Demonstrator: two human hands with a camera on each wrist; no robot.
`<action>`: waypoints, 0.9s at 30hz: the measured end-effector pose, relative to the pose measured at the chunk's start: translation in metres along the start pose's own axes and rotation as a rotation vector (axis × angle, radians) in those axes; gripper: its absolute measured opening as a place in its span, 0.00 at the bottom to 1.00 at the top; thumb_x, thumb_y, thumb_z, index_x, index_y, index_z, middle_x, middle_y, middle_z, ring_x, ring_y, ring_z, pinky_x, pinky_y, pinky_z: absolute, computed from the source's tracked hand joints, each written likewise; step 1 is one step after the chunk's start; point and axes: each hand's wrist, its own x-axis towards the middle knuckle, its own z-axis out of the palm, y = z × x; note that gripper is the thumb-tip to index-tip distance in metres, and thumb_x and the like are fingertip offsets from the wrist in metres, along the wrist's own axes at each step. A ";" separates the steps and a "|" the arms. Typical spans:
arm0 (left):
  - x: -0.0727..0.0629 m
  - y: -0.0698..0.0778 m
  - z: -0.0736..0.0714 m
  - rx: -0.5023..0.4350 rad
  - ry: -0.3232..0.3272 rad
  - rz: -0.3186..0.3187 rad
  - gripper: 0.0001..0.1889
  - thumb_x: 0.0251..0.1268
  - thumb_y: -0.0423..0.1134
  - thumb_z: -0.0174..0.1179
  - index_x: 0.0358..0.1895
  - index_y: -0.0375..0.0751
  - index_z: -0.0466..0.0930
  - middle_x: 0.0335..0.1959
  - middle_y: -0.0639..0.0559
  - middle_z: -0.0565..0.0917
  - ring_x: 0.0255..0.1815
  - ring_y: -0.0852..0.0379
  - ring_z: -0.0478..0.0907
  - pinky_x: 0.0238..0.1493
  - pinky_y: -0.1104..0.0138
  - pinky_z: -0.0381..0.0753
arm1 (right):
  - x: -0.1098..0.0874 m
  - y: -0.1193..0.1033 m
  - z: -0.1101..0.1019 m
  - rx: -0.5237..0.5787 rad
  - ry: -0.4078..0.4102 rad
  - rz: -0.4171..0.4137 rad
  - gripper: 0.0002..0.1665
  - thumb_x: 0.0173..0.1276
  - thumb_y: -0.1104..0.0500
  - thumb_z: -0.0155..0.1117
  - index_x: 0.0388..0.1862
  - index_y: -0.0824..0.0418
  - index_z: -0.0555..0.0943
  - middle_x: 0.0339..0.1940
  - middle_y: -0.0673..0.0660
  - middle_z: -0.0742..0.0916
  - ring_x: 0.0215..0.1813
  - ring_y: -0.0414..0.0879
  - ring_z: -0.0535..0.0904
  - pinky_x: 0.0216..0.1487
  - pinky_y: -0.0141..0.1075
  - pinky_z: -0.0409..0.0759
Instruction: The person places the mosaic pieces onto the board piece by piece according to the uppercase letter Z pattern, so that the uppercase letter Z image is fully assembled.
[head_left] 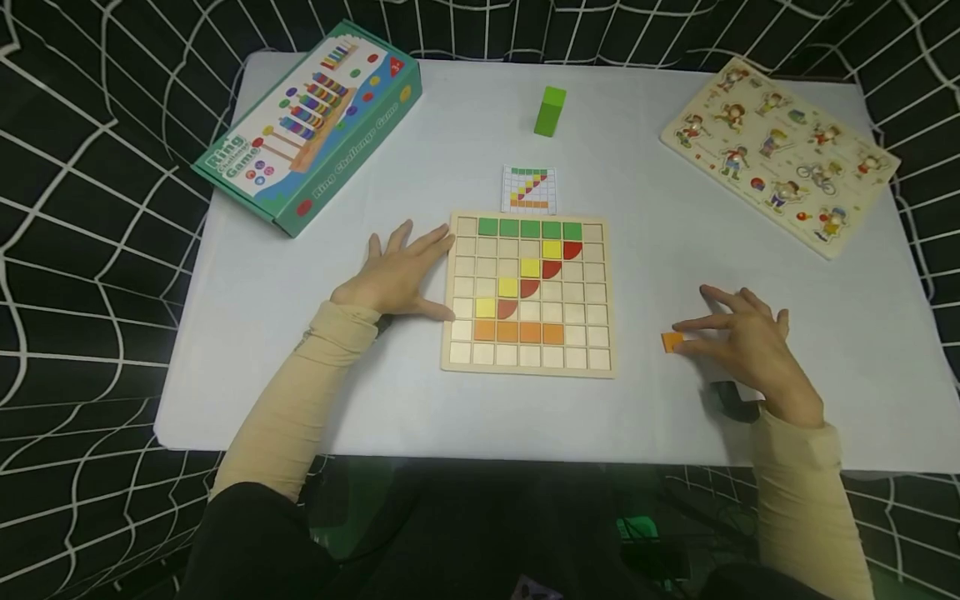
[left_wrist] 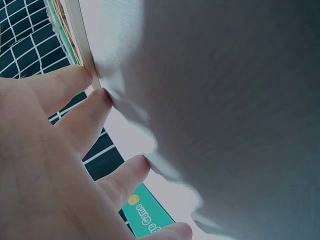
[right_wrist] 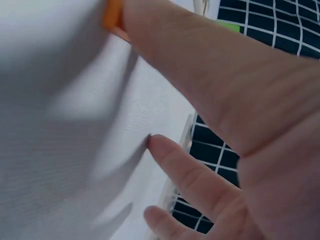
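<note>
A square wooden grid board [head_left: 530, 362] lies mid-table. It bears a green row at the top, a diagonal of yellow squares with red quarter-circle tiles, and an orange row lower down. Spread wide, my left hand [head_left: 397, 275] touches the board's left edge with thumb and fingertips; in the left wrist view, fingertips [left_wrist: 102, 95] meet its wooden side [left_wrist: 80, 37]. To the right of the board, my right hand [head_left: 742, 337] pinches an orange square tile [head_left: 670, 342] at thumb and index fingertip. The tile [right_wrist: 113, 15] shows partly behind the thumb in the right wrist view.
A pattern card [head_left: 529, 190] lies just above the board. Farther back stands a green block [head_left: 551, 112]. A ring game box [head_left: 315, 125] occupies the back left, a wooden picture puzzle [head_left: 780, 154] the back right. White netting surrounds the table [head_left: 525, 425].
</note>
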 end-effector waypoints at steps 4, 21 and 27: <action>0.001 -0.001 0.001 -0.004 -0.001 0.002 0.63 0.53 0.67 0.72 0.86 0.50 0.44 0.89 0.54 0.42 0.87 0.28 0.32 0.75 0.21 0.36 | -0.002 0.002 0.003 0.012 0.026 -0.041 0.17 0.56 0.60 0.80 0.42 0.69 0.90 0.76 0.77 0.69 0.82 0.83 0.42 0.69 0.86 0.29; 0.000 -0.002 -0.001 -0.005 0.002 -0.002 0.63 0.53 0.68 0.72 0.86 0.50 0.44 0.89 0.54 0.41 0.87 0.29 0.32 0.76 0.21 0.37 | 0.031 -0.093 0.018 0.134 -0.008 -0.280 0.09 0.55 0.61 0.82 0.29 0.66 0.89 0.69 0.73 0.79 0.83 0.78 0.49 0.78 0.79 0.37; 0.000 -0.002 0.001 -0.010 0.000 -0.002 0.63 0.54 0.68 0.72 0.86 0.50 0.44 0.89 0.54 0.41 0.87 0.29 0.32 0.76 0.22 0.37 | 0.036 -0.106 0.027 0.095 -0.047 -0.249 0.09 0.56 0.60 0.81 0.30 0.65 0.90 0.71 0.71 0.77 0.84 0.76 0.47 0.77 0.80 0.33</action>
